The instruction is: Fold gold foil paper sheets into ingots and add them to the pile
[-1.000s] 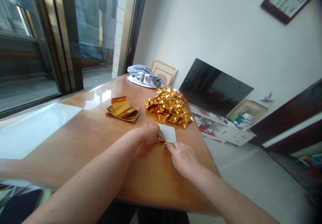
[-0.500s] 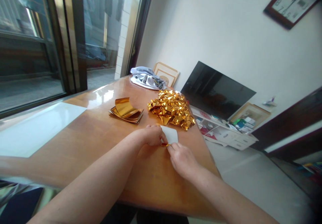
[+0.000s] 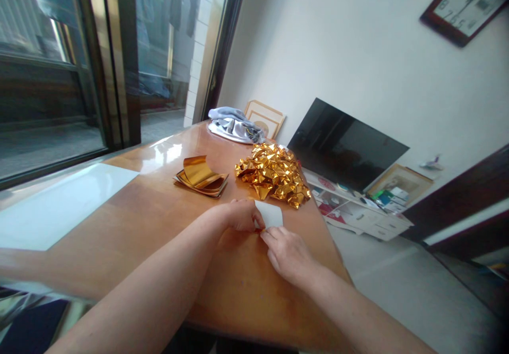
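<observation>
Paper [image 3: 271, 213], white on its upper face, lies on the tabletop [image 3: 119, 232] just ahead of us, and we see only part of it. Our left hand [image 3: 242, 215] covers its left side, and our right hand [image 3: 288, 253] hides the near right corner; of the gold edge [image 3: 259, 231] nearest us, just a sliver shows, too small to read its fold. The left fingers are curled tight on that near edge, their tips partly out of sight. The right fingers are drawn together, pinching the same edge just beside them; we cannot make out the thumb's exact place. Beyond, a stack of gold foil sheets [image 3: 201, 176] sits left of a heap of folded gold foil pieces [image 3: 274, 174], whose bottom layers we cannot see. The wall clock [image 3: 463, 9] is cut off at the upper right.
</observation>
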Motion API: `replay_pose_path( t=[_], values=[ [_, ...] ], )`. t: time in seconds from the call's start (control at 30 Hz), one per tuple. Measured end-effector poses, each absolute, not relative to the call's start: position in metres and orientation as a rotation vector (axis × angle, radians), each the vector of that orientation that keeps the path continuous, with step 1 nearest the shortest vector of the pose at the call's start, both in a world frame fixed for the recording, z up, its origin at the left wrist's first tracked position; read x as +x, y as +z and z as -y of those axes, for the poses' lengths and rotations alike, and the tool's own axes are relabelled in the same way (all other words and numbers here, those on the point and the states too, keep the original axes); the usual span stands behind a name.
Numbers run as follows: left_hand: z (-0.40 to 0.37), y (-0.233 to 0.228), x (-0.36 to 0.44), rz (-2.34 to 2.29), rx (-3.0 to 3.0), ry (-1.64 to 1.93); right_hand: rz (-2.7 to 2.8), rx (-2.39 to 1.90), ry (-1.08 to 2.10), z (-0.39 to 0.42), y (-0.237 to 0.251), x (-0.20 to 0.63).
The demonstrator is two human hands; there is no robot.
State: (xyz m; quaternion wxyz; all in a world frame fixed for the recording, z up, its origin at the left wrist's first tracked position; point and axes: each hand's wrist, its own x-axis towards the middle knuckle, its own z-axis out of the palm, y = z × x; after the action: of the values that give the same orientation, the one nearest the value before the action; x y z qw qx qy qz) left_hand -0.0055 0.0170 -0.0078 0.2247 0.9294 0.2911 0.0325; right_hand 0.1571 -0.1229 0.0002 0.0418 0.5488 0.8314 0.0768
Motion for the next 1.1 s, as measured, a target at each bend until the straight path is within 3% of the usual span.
replay_pose_path(
  t=[1.1],
  values=[
    [-0.0164, -0.0091, -0.0042, -0.83, 2.521, 0.136, -2.622, 1.782, 0.158, 0.122, -0.0051, 0.1568]
  ],
)
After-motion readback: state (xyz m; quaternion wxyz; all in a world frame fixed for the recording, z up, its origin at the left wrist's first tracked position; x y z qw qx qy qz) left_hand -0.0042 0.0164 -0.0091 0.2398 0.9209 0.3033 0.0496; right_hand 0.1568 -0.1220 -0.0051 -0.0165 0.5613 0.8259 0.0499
